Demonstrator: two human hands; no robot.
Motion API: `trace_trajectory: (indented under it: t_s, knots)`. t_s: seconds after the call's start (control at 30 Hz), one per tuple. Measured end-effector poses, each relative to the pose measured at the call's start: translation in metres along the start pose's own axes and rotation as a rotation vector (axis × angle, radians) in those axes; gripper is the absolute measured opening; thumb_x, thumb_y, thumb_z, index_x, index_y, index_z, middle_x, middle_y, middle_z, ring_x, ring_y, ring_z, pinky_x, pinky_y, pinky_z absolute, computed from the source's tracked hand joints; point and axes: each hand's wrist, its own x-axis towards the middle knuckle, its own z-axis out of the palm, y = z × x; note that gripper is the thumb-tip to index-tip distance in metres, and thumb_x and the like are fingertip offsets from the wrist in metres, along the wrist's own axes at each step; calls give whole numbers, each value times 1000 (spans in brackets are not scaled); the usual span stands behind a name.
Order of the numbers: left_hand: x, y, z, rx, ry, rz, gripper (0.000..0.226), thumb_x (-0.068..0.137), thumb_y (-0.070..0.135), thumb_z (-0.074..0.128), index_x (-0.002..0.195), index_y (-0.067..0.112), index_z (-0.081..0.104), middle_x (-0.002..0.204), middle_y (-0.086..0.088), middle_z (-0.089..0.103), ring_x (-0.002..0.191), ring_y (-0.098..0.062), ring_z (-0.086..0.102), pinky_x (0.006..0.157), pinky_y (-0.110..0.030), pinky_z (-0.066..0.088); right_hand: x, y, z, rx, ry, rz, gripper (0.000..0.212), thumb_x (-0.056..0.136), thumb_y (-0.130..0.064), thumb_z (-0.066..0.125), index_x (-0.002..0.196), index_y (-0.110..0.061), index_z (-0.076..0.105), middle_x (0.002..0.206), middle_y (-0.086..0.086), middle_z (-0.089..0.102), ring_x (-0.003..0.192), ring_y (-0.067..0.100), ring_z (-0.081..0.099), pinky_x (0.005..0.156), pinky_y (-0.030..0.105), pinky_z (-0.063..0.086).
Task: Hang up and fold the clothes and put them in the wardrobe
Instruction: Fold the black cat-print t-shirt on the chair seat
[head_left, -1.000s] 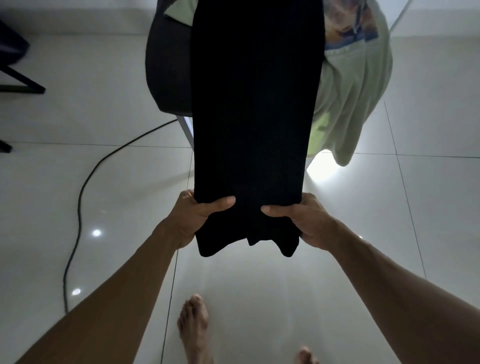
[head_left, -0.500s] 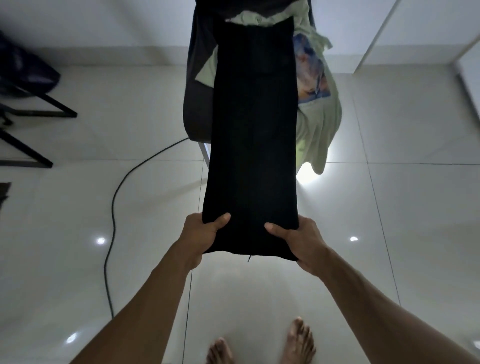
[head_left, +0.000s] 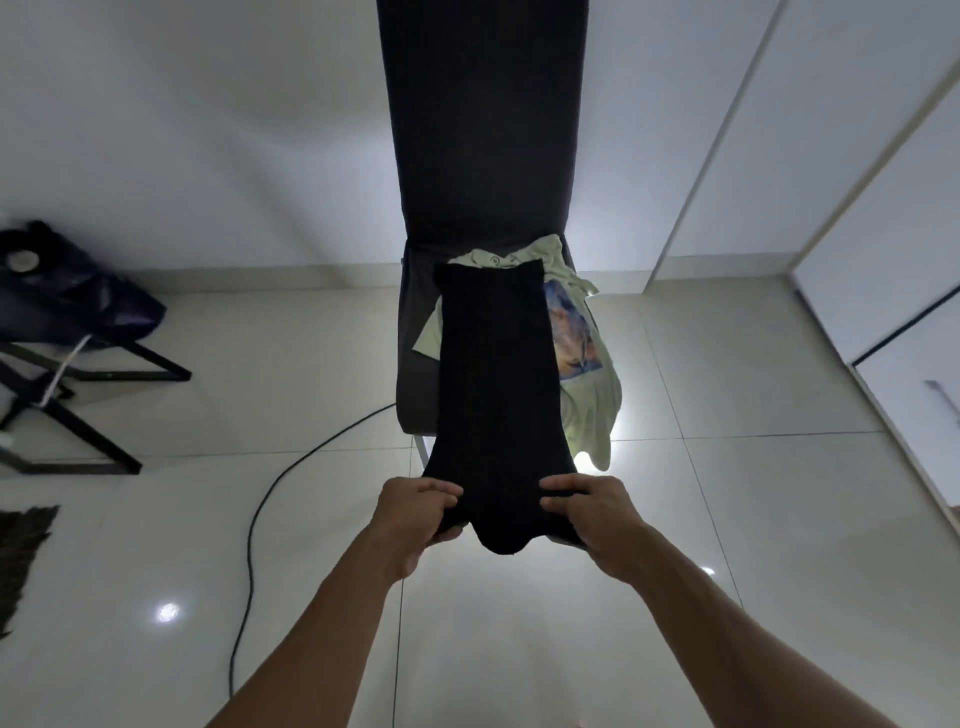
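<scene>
Over the chair (head_left: 415, 332), both hands' fingers (head_left: 436, 493) clamp the half-folded black garment (head_left: 496, 384); pale shirt (head_left: 587, 395) awaits, nothing stored yet.

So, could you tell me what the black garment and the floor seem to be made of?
Black garment: soft matte fabric, probably a ribbed knit; faint lengthwise lines, and it sags between the hands.
Floor: glossy pale tiles, likely ceramic; grout lines and mirrored light spots.
</scene>
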Motion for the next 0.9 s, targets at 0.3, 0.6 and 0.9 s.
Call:
trace_trajectory:
  t_s: [0.3, 0.6, 0.9]
  knots:
    - [38, 108, 1, -138, -50, -97, 13, 90, -7, 61, 99, -15, 66, 97, -26, 69, 76, -29, 68, 74, -33, 62, 38, -105, -2, 58, -72, 93, 30, 85, 12, 64, 113, 4, 59, 114, 26, 64, 88, 32, 73, 64, 32, 60]
    - [194, 235, 26, -182, -63, -218, 18, 97, -2, 53, 111, -10, 61, 108, -22, 61, 73, -20, 64, 45, -22, 54, 200, -230, 1, 213, -165, 286, 53, 87, 15, 62, 132, -9, 50, 119, 27, 60, 78, 30, 75, 52, 31, 61]
    - [348, 293, 47, -180, 50, -319, 26, 94, 11, 64, 117, -2, 61, 113, -23, 64, 72, -23, 65, 47, -25, 54, 355, -295, 21, 114, -136, 358, 33, 93, 13, 53, 125, 5, 57, 123, 28, 63, 82, 32, 73, 45, 28, 57]
